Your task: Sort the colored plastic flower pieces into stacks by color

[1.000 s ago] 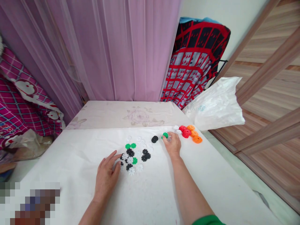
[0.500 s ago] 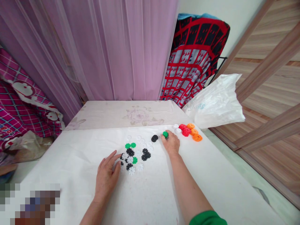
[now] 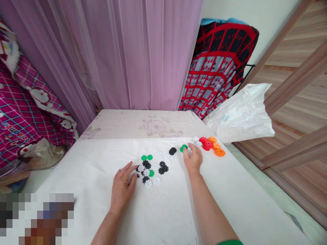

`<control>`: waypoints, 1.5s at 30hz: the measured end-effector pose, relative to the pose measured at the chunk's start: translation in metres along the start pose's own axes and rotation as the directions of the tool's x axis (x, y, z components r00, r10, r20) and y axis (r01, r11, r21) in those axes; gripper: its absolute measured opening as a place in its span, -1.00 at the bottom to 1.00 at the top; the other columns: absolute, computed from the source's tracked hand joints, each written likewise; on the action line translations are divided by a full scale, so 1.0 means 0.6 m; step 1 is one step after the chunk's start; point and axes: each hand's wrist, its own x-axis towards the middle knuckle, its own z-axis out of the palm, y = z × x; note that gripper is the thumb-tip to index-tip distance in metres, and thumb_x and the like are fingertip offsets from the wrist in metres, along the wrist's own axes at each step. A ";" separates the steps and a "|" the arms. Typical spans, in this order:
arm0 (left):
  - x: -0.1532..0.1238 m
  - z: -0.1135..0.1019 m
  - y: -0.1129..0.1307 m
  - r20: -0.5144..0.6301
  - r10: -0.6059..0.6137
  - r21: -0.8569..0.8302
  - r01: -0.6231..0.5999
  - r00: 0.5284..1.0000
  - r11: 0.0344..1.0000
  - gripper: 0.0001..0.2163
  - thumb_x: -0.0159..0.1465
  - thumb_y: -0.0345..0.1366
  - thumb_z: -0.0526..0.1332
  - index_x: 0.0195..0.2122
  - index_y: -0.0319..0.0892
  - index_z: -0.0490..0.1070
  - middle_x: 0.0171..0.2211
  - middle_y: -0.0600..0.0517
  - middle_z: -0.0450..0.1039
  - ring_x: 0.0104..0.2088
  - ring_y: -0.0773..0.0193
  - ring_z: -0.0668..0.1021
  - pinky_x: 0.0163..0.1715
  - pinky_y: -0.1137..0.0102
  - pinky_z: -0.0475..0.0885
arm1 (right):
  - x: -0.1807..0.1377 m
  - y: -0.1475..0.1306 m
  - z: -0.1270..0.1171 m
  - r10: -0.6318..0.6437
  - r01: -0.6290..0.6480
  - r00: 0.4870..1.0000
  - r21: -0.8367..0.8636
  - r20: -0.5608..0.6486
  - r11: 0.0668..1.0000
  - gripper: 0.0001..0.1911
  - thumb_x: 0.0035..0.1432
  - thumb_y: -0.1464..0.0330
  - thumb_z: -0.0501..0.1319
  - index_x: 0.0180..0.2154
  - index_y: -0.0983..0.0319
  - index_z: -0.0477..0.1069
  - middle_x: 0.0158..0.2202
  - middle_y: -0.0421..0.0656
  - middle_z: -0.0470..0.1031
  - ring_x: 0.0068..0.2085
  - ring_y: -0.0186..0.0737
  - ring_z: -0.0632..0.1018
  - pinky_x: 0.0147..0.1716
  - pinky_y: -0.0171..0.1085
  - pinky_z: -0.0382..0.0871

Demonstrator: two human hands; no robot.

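Observation:
Snowflake-shaped plastic discs lie on the white-covered table. My left hand (image 3: 124,183) rests at the left side of a mixed group, fingers apart, its fingertips at the black discs (image 3: 146,164) and white discs (image 3: 148,184); it holds nothing that I can see. Two green discs (image 3: 146,157) sit at the back of this group, and another green disc (image 3: 151,173) is among the white and black ones. Further right, a small green stack (image 3: 183,148) lies flat beside the fingertips of my right hand (image 3: 193,159), whose thumb and fingers are spread.
Black discs (image 3: 173,151) lie left of the green stack. At the table's right edge are red discs (image 3: 207,145), orange discs (image 3: 219,152) and a few white ones (image 3: 198,144). A white plastic bag (image 3: 242,115) hangs beyond that edge. A purple curtain (image 3: 143,54) borders the back.
My right hand has let go of the green discs and drawn slightly to their right. My left hand stays by the mixed group. The whole view has shifted a little.

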 end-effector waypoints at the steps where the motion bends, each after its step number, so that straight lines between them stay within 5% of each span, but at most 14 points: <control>1: -0.001 -0.001 0.003 0.008 0.018 0.025 -0.019 1.000 1.000 -0.67 0.33 -0.16 0.02 0.01 0.00 0.46 0.18 -0.01 0.41 0.16 0.09 0.46 0.23 -0.02 0.22 | -0.006 -0.009 -0.006 -0.049 0.051 0.998 0.048 -0.048 0.998 -0.69 0.19 0.25 0.08 -0.15 0.26 0.47 -0.21 -0.01 0.53 -0.16 -0.06 0.48 -0.11 -0.11 0.31; 5: -0.005 -0.004 0.020 0.137 0.182 0.132 -0.200 0.974 0.971 -0.61 0.36 -0.14 0.01 0.19 0.06 0.32 0.27 0.04 0.27 0.31 0.02 0.25 0.25 -0.08 0.14 | -0.041 -0.081 -0.025 -0.321 0.328 0.945 0.209 -0.069 0.921 -0.78 0.24 0.37 0.08 -0.24 0.19 0.50 -0.25 -0.10 0.53 -0.16 -0.15 0.47 -0.09 -0.16 0.32; 10: -0.009 -0.008 0.039 0.236 0.243 0.195 -0.291 0.941 0.937 -0.61 0.36 -0.07 0.03 0.18 0.10 0.35 0.23 0.06 0.34 0.31 -0.04 0.24 0.27 -0.19 0.00 | -0.081 -0.173 -0.012 -0.537 0.451 0.804 0.328 0.254 0.830 -0.77 0.22 0.43 0.11 -0.19 0.15 0.54 -0.21 -0.14 0.53 -0.16 -0.18 0.44 -0.11 -0.18 0.28; 15: -0.007 -0.010 0.043 0.097 0.058 0.236 -0.080 0.994 0.968 -0.68 0.39 -0.15 -0.01 0.01 0.07 0.49 0.13 0.05 0.46 0.24 -0.03 0.36 0.25 -0.20 0.03 | -0.078 -0.204 0.015 -0.484 0.403 0.732 0.267 0.481 0.875 -0.75 0.21 0.43 0.16 -0.14 0.08 0.54 -0.15 -0.16 0.53 -0.10 -0.16 0.43 -0.11 -0.18 0.24; 19: -0.006 -0.009 0.040 0.052 -0.015 0.259 0.001 0.999 0.966 -0.69 0.36 -0.22 0.02 -0.01 0.01 0.51 0.15 0.01 0.44 0.23 -0.05 0.36 0.23 -0.20 0.07 | -0.056 -0.222 0.021 -0.456 0.451 0.608 0.190 0.650 0.872 -0.77 0.19 0.38 0.21 -0.13 0.03 0.54 -0.12 -0.17 0.51 -0.05 -0.15 0.41 -0.10 -0.19 0.21; 26: -0.009 -0.009 0.042 0.130 0.191 0.223 -0.216 0.973 0.951 -0.70 0.34 -0.16 0.09 0.04 0.17 0.47 0.27 0.04 0.29 0.31 -0.09 0.23 0.24 -0.23 0.02 | -0.025 -0.250 0.022 -0.467 0.599 0.386 0.169 0.796 0.783 -0.68 0.19 0.43 0.19 -0.06 -0.02 0.50 -0.11 -0.17 0.51 -0.06 -0.16 0.42 -0.11 -0.20 0.17; 30: -0.009 -0.009 0.044 0.085 0.093 0.251 -0.112 0.992 0.962 -0.71 0.35 -0.17 0.06 -0.01 0.11 0.52 0.24 -0.01 0.33 0.30 -0.11 0.24 0.23 -0.23 0.05 | -0.012 -0.263 0.027 -0.435 0.649 0.312 0.145 0.845 0.747 -0.72 0.19 0.39 0.20 -0.07 0.02 0.49 -0.10 -0.15 0.52 -0.05 -0.13 0.45 -0.11 -0.19 0.17; 34: -0.007 -0.006 0.040 0.043 0.030 0.255 -0.040 0.999 0.966 -0.70 0.35 -0.22 0.04 -0.02 -0.01 0.53 0.21 -0.05 0.37 0.29 -0.11 0.26 0.23 -0.20 0.09 | -0.006 -0.266 0.028 -0.427 0.679 0.306 0.119 0.851 0.724 -0.77 0.17 0.35 0.22 -0.11 0.16 0.49 -0.10 -0.09 0.52 -0.05 -0.11 0.46 -0.12 -0.20 0.20; 37: -0.005 -0.003 0.035 0.043 0.027 0.245 -0.037 0.999 0.969 -0.69 0.34 -0.29 0.04 -0.01 -0.05 0.52 0.20 -0.05 0.38 0.28 -0.10 0.29 0.23 -0.18 0.12 | -0.014 -0.254 0.027 -0.483 0.699 0.347 0.122 0.804 0.705 -0.80 0.16 0.32 0.24 -0.16 0.22 0.49 -0.14 -0.06 0.53 -0.07 -0.10 0.46 -0.12 -0.20 0.21; 45: -0.003 -0.002 0.030 0.061 0.021 0.220 -0.034 0.998 0.975 -0.68 0.31 -0.32 0.05 0.01 -0.06 0.51 0.20 -0.03 0.38 0.27 -0.07 0.30 0.24 -0.13 0.14 | -0.056 -0.215 0.044 -0.556 0.615 0.574 0.132 0.601 0.777 -0.84 0.15 0.38 0.22 -0.20 0.22 0.48 -0.22 -0.07 0.54 -0.17 -0.12 0.47 -0.13 -0.20 0.27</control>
